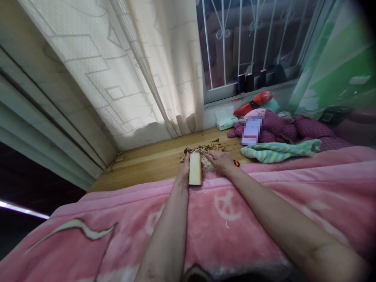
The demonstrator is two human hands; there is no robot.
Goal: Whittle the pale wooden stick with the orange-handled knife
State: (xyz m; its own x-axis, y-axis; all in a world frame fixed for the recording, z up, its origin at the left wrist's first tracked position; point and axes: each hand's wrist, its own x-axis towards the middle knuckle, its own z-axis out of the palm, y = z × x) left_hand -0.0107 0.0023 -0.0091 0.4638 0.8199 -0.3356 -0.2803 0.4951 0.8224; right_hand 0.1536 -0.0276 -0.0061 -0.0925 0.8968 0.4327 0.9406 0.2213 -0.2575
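Observation:
A pale, squared wood block (195,169) with a brown edge stands near the middle, its far end among the shavings. My left hand (185,166) is closed around the block's left side, its fingers mostly hidden behind it. Beside the block's upper right, my right hand (219,159) is closed, fingers pointing toward the block's far end. A small grey-blue piece of a cutting tool (200,152) shows at those fingertips; most of it is hidden. An orange and black end (236,163) sticks out past my right wrist. Wood shavings (210,147) lie heaped beyond both hands.
A pink blanket (117,231) covers the near side, up to the wooden surface (141,162). At right lie a striped cloth (279,152), a phone (251,131) and a purple checked plush (282,127). A tissue pack (226,119) sits by the window; curtains (123,70) hang at left.

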